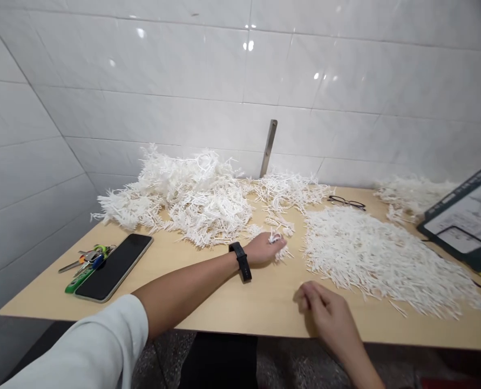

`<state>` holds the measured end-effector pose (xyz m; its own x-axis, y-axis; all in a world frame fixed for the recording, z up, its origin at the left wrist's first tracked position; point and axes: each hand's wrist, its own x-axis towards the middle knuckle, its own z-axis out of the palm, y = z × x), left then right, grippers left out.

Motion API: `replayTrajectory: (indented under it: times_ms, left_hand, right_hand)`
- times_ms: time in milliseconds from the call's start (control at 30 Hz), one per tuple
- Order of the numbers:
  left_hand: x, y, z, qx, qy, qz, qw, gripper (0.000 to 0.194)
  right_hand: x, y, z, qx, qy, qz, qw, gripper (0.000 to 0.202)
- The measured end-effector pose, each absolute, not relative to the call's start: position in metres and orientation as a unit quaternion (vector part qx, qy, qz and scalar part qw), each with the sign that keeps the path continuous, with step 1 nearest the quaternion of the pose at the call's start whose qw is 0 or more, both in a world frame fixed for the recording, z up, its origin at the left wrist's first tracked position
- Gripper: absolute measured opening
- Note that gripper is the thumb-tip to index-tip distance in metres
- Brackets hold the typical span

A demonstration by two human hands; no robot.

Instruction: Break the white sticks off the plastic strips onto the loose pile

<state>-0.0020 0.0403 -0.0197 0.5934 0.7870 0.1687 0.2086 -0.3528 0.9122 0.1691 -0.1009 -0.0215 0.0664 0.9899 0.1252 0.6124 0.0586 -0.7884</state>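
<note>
My left hand, with a black watch at its wrist, is closed on a small bunch of white branching strands; bits of it poke out by the thumb. Past that hand, a tangled heap of white branching strands covers the left back of the table, with a smaller clump to its right. My right hand hovers near the front edge with its fingers curled together; whether anything is pinched there is hidden. Beyond it spreads a flat layer of short white sticks.
On the left of the wooden table lie a phone, keys and a green-handled tool. Glasses rest at the back. A dark-framed board leans at right. A metal bar stands against the tiled wall.
</note>
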Motion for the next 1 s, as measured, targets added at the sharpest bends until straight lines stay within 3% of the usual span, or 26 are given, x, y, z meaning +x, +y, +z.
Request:
replayTrajectory:
  times_ms: [100, 200, 267, 400, 467, 700, 900, 1000]
  left_hand:
    - [-0.004, 0.041, -0.021, 0.776, 0.307, 0.299, 0.463, 0.039]
    - [-0.005, 0.037, -0.020, 0.790, 0.276, 0.302, 0.457, 0.039]
    - [-0.006, 0.035, -0.019, 0.802, 0.256, 0.294, 0.452, 0.038]
    - [-0.006, 0.034, -0.017, 0.808, 0.245, 0.280, 0.456, 0.037]
    - [-0.006, 0.034, -0.017, 0.807, 0.244, 0.281, 0.459, 0.036]
    - [-0.005, 0.032, -0.017, 0.825, 0.252, 0.266, 0.430, 0.031]
    - [-0.003, 0.044, -0.021, 0.777, 0.352, 0.329, 0.405, 0.033]
    - [-0.004, 0.046, -0.021, 0.787, 0.329, 0.330, 0.406, 0.034]
  right_hand:
    - [0.191, -0.078, -0.004, -0.694, -0.641, 0.094, 0.315, 0.031]
    - [0.194, -0.057, 0.014, -0.716, -0.620, -0.030, 0.320, 0.038]
    - [0.184, -0.050, 0.019, -0.717, -0.607, 0.023, 0.342, 0.038]
    - [0.156, -0.049, 0.008, -0.632, -0.627, 0.301, 0.343, 0.048]
    - [0.149, -0.052, -0.001, -0.591, -0.633, 0.352, 0.355, 0.045]
    - [0.142, -0.074, -0.014, -0.591, -0.633, 0.315, 0.388, 0.043]
    - [0.141, -0.095, 0.002, -0.555, -0.677, 0.352, 0.332, 0.045]
    - [0.161, -0.086, 0.008, -0.649, -0.667, 0.191, 0.312, 0.037]
